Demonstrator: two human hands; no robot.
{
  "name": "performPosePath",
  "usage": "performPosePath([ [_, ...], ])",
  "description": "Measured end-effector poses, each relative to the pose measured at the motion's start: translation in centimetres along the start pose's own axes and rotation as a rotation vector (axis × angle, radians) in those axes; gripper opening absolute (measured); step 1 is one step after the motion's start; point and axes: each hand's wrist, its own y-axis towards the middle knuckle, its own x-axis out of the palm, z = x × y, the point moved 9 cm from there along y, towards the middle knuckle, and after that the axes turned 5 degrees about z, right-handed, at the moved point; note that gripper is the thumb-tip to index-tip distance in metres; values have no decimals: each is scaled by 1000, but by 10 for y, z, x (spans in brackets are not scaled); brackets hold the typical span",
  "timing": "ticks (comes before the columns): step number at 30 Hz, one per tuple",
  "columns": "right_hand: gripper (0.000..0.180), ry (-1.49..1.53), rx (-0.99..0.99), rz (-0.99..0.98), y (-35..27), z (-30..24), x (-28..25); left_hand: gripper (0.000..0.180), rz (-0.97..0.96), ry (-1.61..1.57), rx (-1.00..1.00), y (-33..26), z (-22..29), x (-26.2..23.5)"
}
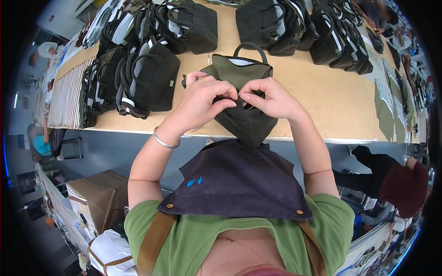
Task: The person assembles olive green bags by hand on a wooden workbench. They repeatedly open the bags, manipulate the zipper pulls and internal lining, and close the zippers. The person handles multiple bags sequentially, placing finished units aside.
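Note:
A dark olive fabric handbag (248,120) stands at the table's near edge in front of my body. One looped handle (252,45) rises at its far side, and pale lining shows below it. With thumb and forefinger, my left hand (200,101) pinches the bag's upper edge. Close beside it, my right hand (271,98) pinches the same edge, fingertips nearly touching the left ones. A dark strip, perhaps a zipper, shows by the left fingers. Anything small between the fingertips is hidden.
Rows of similar dark handbags (154,78) stand on the tan table (331,101) at the left, with more bags (262,23) at the far side and right. Flat cut pieces (386,101) lie at the right end. Other people, one in dark red (405,188), are around the room.

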Motion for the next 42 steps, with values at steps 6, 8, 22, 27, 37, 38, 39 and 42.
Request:
performPosePath([
  [6, 18, 54, 81, 92, 7, -3, -1, 13, 99, 86, 15, 6, -1, -13],
  [8, 19, 83, 111, 128, 8, 0, -1, 14, 103, 94, 19, 7, -4, -17],
  [22, 13, 197, 80, 164, 2, 16, 9, 11, 75, 50, 95, 2, -2, -6],
  [27, 13, 150, 78, 231, 2, 19, 7, 10, 58, 38, 116, 3, -3, -8],
  [37, 12, 4, -18, 261, 3, -7, 0, 10, -14, 37, -52, 12, -13, -9],
  [38, 12, 18, 4, 247, 3, -5, 0, 10, -8, 45, -71, 13, -14, -9],
  [39, 12, 32, 26, 232, 4, -2, 0, 10, -2, 33, -103, 12, -16, -9],
  [42, 12, 143, 55, 202, 4, 4, 2, 11, 5, 26, -138, 12, -18, -9],
])
